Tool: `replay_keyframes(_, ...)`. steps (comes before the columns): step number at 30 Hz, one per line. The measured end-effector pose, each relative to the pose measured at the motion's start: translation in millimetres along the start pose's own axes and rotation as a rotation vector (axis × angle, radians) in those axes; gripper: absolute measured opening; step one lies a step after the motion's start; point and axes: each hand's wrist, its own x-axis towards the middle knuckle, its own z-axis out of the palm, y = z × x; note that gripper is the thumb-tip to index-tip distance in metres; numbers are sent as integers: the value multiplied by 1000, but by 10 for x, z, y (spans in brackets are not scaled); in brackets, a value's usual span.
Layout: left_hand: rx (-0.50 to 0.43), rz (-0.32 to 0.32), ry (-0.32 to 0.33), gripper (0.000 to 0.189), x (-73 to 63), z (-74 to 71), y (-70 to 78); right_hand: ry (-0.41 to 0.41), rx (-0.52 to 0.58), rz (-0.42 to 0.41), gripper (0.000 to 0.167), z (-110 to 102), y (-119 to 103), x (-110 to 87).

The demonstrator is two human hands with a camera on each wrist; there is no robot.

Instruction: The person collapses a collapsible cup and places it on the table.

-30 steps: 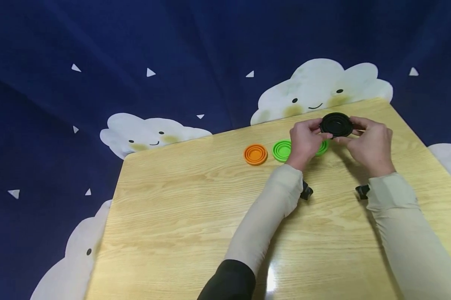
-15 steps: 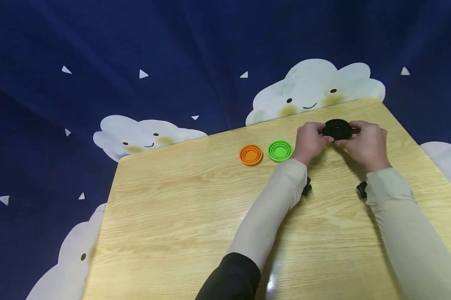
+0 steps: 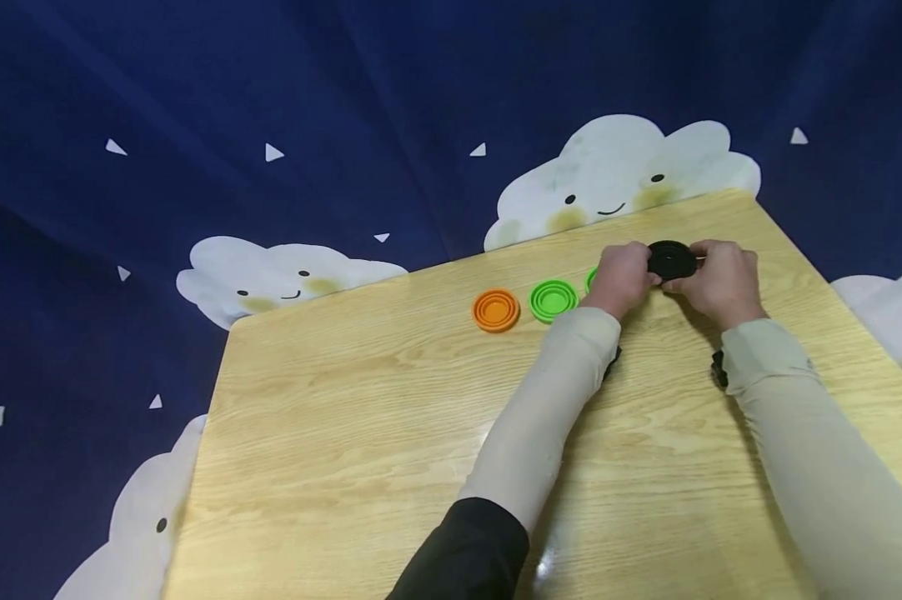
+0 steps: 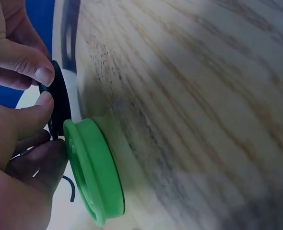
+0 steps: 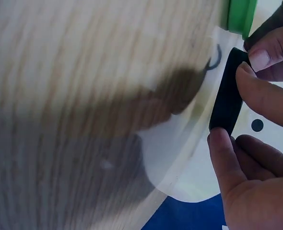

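Note:
Both hands hold a black collapsible cup [image 3: 672,260], flattened into concentric rings, low over the far right of the table. My left hand [image 3: 620,277] pinches its left edge, and my right hand [image 3: 721,279] grips the right edge with thumb and fingers. In the right wrist view the black cup [image 5: 228,91] stands edge-on between the fingers of both hands. Close by my left hand, a green collapsible cup [image 4: 100,172] lies flattened on the table; the hand mostly hides it in the head view. Further left lie another flattened green cup [image 3: 553,301] and an orange one [image 3: 495,310].
The pale wooden table [image 3: 346,433] runs back to a dark blue curtain [image 3: 346,100] with white clouds and triangles. The flattened cups form a row near the far edge. Small black devices [image 3: 719,369] sit at the wrists.
Both hands have lowered the black cup toward the table. My left hand has shifted right relative to the row, so the nearer green cup now peeks out on its left. The head view has shifted slightly.

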Motion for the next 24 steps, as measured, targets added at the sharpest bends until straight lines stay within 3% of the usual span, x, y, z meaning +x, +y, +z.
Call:
replay_keyframes(10, 174, 29, -59, 28, 21, -12, 15, -97, 5, 60, 58, 27, -18, 32)
replay_keyframes(14, 111, -30, -29, 27, 19, -30, -56, -120, 5, 46, 58, 70, -71, 77)
replay_keyframes(19, 50, -46, 10, 24, -37, -73, -77, -154, -24, 41, 77, 21, -80, 46)
replay_keyframes(21, 13, -33, 19, 32, -90, -136, -113, -164, -31, 40, 84, -27, -101, 23)
replay_keyframes(24, -61, -13, 31, 53, -218, -267, -213, -155, -36, -6, 80, -130, -156, -15)
